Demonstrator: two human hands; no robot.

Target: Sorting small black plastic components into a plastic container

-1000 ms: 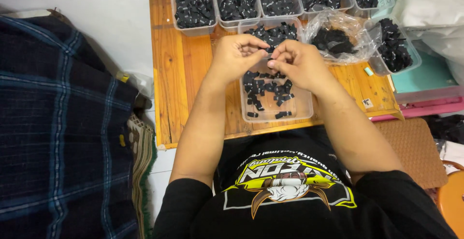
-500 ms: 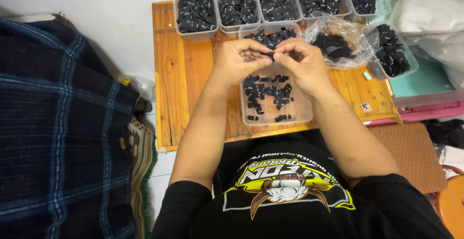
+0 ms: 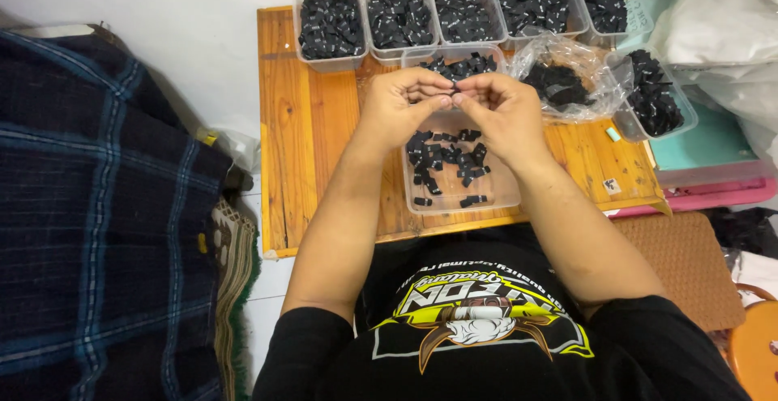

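Small black piece (image 3: 455,87) pinched between both sets of fingertips, held above the far end of the clear tray (image 3: 496,198), roughly level with the tray's back rim. Too small to make out its shape.

Left hand (image 3: 401,102): thumb and forefinger closed on the piece, other fingers curled in. Right hand (image 3: 494,109): same, thumb and forefinger closed on it from the other side. Fingertips of the two hands touch at the piece.

Clear tray sits on a low wooden table (image 3: 308,141), directly in front of the person. Scatter of loose black pieces (image 3: 446,158) in its middle, near end mostly bare.

Behind the tray, along the table's far edge: row of clear tubs (image 3: 331,21), each heaped with the same black pieces. To the right: crumpled clear plastic bag (image 3: 559,77) with more black pieces, then another tub (image 3: 656,97) with some.

Left of the table: dark blue plaid cloth (image 3: 97,223). Right: teal and pink flat boxes (image 3: 705,158), white plastic bag (image 3: 721,28).
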